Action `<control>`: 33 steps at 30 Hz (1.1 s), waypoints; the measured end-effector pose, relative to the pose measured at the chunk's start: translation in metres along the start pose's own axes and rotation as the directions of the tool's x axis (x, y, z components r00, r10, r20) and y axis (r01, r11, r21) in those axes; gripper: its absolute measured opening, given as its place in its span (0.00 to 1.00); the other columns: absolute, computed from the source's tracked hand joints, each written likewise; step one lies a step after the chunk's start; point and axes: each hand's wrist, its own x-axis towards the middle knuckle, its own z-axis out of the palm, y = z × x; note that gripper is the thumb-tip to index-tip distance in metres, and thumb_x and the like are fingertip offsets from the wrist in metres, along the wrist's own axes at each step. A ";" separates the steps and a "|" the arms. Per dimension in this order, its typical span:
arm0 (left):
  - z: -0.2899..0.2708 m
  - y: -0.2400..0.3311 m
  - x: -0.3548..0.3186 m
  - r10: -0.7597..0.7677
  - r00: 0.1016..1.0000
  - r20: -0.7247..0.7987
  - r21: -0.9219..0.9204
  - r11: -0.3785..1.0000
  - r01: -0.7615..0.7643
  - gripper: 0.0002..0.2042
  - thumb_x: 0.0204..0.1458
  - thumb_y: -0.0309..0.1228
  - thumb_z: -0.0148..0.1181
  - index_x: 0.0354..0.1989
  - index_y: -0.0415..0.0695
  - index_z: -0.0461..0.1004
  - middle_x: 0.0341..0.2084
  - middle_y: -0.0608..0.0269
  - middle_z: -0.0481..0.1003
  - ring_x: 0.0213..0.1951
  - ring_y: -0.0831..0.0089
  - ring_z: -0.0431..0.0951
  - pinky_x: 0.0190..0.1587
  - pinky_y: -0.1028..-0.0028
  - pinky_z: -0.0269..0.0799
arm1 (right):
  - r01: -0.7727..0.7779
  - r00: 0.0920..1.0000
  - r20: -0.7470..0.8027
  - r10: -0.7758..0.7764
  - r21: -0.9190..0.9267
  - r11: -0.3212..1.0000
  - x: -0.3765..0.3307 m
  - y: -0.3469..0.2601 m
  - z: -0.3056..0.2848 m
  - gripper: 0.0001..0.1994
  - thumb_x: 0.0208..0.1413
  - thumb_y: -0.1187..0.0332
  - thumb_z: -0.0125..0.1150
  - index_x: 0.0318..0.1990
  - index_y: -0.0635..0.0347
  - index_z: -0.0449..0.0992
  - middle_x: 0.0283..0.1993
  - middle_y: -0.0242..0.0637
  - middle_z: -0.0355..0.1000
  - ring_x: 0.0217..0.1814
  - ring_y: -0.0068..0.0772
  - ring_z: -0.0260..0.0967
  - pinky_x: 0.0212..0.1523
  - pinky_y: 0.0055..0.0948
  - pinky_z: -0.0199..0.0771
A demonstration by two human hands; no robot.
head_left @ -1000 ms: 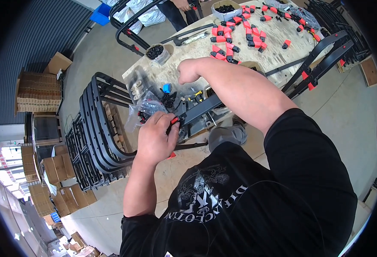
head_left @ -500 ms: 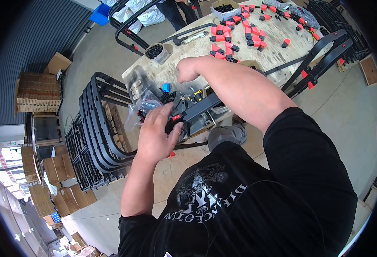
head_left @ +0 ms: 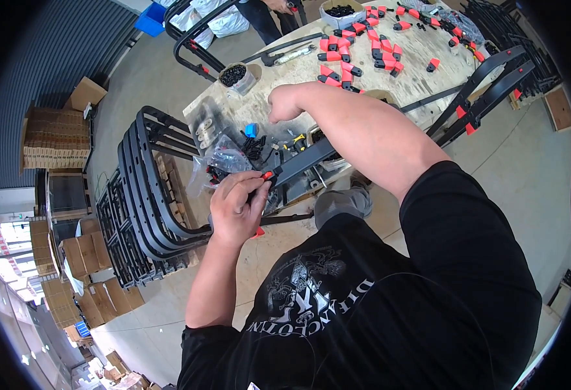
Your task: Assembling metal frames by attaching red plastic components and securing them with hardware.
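A wooden table (head_left: 298,73) stands on a grey floor (head_left: 506,169). The left hand (head_left: 235,207) pinches the end of a dark bar (head_left: 305,161) by a red bit (head_left: 268,175), maybe to keep it still. The bar slants by the table's near edge, under the right arm (head_left: 370,130). The right hand (head_left: 286,104) hides its fingers, so I can't tell if it grips. A tub (head_left: 246,84) of black bits sits farther out, perhaps for easy reach.

Left hand (head_left: 236,205) curled; right hand (head_left: 287,104) farther forward, arm (head_left: 367,130) outstretched
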 end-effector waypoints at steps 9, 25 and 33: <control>-0.007 0.000 0.002 -0.275 0.956 0.099 -0.208 0.934 0.290 0.26 0.44 0.27 0.75 0.53 0.39 0.74 0.44 0.53 0.79 0.45 0.63 0.80 0.49 0.66 0.76 | -0.003 1.000 -0.024 0.004 0.027 1.000 -0.004 -0.002 -0.001 0.28 0.51 0.54 0.66 0.54 0.66 0.78 0.55 0.54 0.76 0.56 0.51 0.75 0.57 0.42 0.74; 0.040 0.025 0.101 -0.158 0.693 0.703 -0.005 0.974 0.226 0.24 0.48 0.41 0.71 0.47 0.35 0.77 0.32 0.46 0.80 0.35 0.55 0.82 0.41 0.62 0.76 | -0.022 0.999 -0.042 0.023 0.010 1.000 0.001 -0.002 0.002 0.27 0.48 0.55 0.66 0.51 0.67 0.80 0.52 0.56 0.77 0.53 0.51 0.77 0.54 0.42 0.76; 0.048 0.025 0.101 -0.234 0.651 0.723 0.067 0.960 0.271 0.27 0.49 0.49 0.69 0.42 0.33 0.76 0.31 0.43 0.80 0.36 0.48 0.81 0.41 0.58 0.76 | 0.041 0.999 -0.010 -0.041 -0.032 0.999 -0.002 -0.009 -0.001 0.27 0.49 0.55 0.66 0.51 0.67 0.80 0.51 0.56 0.78 0.54 0.51 0.76 0.55 0.41 0.75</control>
